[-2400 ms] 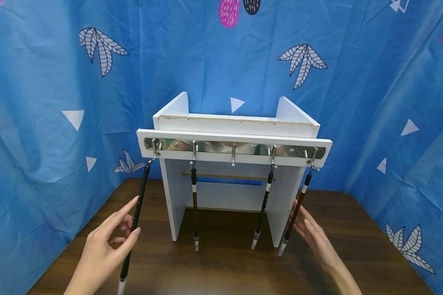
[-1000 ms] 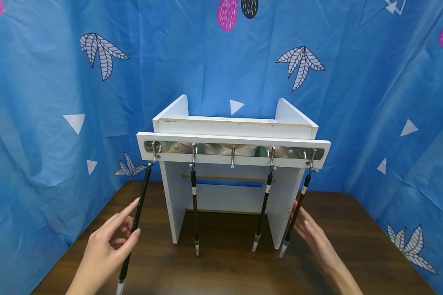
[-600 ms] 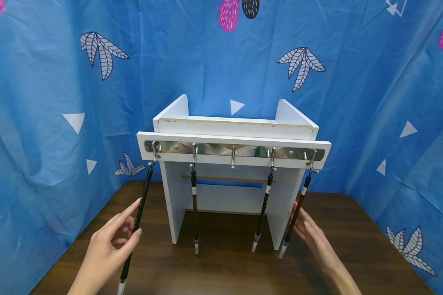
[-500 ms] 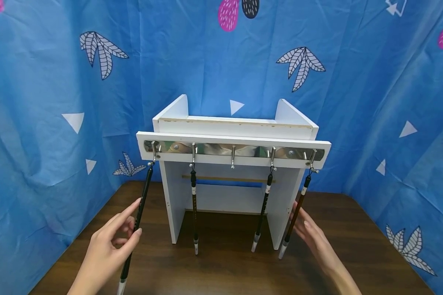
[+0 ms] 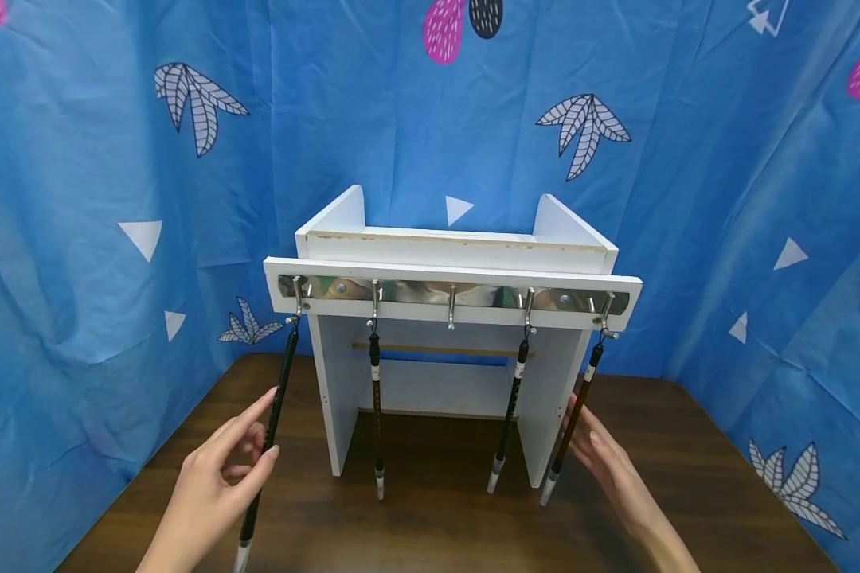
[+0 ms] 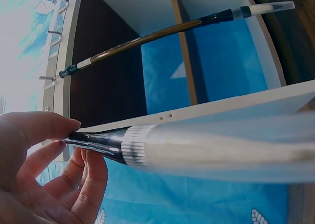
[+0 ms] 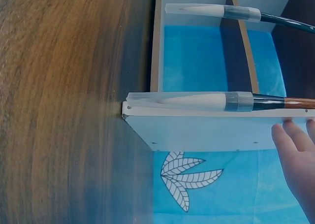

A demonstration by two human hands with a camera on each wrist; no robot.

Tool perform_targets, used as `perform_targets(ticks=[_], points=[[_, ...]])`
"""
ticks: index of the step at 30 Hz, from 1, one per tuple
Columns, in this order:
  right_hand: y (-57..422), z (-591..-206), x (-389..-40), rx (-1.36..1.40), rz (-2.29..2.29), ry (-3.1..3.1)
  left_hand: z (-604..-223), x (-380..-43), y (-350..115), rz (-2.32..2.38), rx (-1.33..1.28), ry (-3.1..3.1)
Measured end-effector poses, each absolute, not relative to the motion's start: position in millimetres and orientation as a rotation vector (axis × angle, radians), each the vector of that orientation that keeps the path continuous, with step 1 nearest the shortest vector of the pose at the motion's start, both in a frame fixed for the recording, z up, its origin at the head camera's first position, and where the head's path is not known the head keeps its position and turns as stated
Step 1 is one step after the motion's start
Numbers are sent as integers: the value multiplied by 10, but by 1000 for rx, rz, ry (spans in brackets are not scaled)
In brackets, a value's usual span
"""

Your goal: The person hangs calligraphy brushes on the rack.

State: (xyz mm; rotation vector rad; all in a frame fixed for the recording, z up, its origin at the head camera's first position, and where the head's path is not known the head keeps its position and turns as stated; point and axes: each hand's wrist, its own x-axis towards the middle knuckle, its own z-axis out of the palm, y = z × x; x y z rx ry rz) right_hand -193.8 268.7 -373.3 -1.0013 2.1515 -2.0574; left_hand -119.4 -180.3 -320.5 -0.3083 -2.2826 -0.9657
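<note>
In the head view, my left hand (image 5: 211,489) holds a long black calligraphy brush (image 5: 278,410) between thumb and fingers. Its top hangs from the leftmost hook, and its capped tip slants toward me. The left wrist view shows its clear cap (image 6: 211,150) large, with the thumb and a finger at the handle. On the other side, my right hand (image 5: 612,469) has straight fingers beside and partly behind a brown-handled calligraphy brush (image 5: 576,414) on the rightmost hook. In the right wrist view, those fingers (image 7: 285,140) lie below this brush; contact is unclear.
A white stand (image 5: 459,255) carries a hook rail (image 5: 412,311). Two further capped brushes, a left inner brush (image 5: 377,414) and a right inner brush (image 5: 512,406), hang there. The middle hook (image 5: 452,306) bears nothing. A dark wooden table (image 5: 430,533) lies below; blue curtains (image 5: 79,318) surround it.
My left hand has shifted slightly to the right with the black brush, whose lower end also moves right. The right hand stays nearly still. The whole view has dipped a little.
</note>
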Motion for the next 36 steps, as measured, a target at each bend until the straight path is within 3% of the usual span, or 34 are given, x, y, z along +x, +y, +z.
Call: perform_targets(ticks=[36], points=[[2690, -3720, -1926, -1002, -2052, 2170, -3429, -1441, -1768, -1014, -334, -2172]])
